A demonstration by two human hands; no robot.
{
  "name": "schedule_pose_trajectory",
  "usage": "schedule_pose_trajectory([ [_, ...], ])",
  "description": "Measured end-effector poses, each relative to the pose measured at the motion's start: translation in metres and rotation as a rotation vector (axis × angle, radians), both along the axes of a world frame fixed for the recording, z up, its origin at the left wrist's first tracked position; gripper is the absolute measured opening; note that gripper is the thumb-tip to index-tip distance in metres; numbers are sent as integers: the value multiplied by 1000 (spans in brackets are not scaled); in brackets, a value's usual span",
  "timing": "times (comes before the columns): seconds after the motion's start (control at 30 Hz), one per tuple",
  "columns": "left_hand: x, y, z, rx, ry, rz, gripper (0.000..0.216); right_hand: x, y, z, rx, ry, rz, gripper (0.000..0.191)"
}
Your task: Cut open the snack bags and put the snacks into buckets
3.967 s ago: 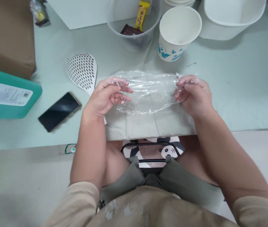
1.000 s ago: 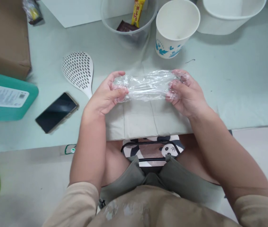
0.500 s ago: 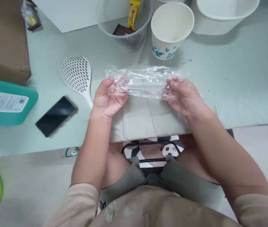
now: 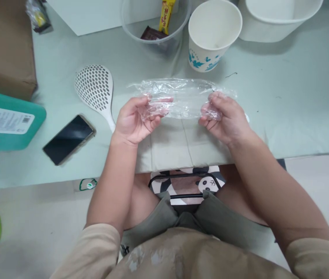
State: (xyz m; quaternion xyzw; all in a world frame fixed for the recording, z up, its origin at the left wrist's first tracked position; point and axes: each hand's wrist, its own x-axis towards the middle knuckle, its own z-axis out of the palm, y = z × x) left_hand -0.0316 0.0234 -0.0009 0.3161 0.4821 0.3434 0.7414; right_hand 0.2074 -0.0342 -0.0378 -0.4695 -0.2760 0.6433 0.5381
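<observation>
A clear, crinkled plastic bag (image 4: 183,101) is stretched sideways between my two hands, above the table's near side. My left hand (image 4: 137,120) grips its left end, the thumb on top and the fingers partly seen through the film. At the other end my right hand (image 4: 225,116) pinches the bag between thumb and curled fingers. Just left of my left wrist lies a white slotted skimmer (image 4: 96,89), its handle end hidden behind the wrist. A paper cup (image 4: 211,38) with blue leaf prints stands beyond the bag.
A clear round tub (image 4: 155,42) with wrapped snacks and a white oval container (image 4: 274,27) stand at the back. On the left are a black phone (image 4: 69,140), a teal bottle (image 4: 10,124) and a cardboard box (image 4: 6,46). The table's front edge runs under my forearms.
My left fingers have shifted along the bag and reach further right beneath the film. My right hand stays at its end. The whole view has shifted slightly.
</observation>
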Motion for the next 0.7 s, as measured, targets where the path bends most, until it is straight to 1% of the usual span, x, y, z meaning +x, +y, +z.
schedule_pose_trajectory([
  [0.1, 1, 3, -4, -53, -31, 107, 13, 3, 3, -4, 51, -16, -1, 39],
  [0.2, 2, 5, -7, -46, -62, 145, 21, 4, 5, -6, 60, -53, -20, 35],
  [0.27, 2, 5, -7, -4, -50, 133, 19, 4, 5, -4, 43, -63, -46, 34],
  [0.33, 2, 4, -5, 41, -8, 102, 14, 2, 4, 1, 15, -67, -63, 36],
  [0.47, -2, 3, 0, 80, 104, 19, 17, -1, 0, 11, -31, -132, -18, 39],
  [0.6, -7, 4, 0, 119, 259, -40, 13, 1, -2, 11, -25, -231, 28, 36],
  [0.7, -9, 4, -1, 155, 291, -59, 16, 3, -3, 9, -57, -250, 19, 31],
])
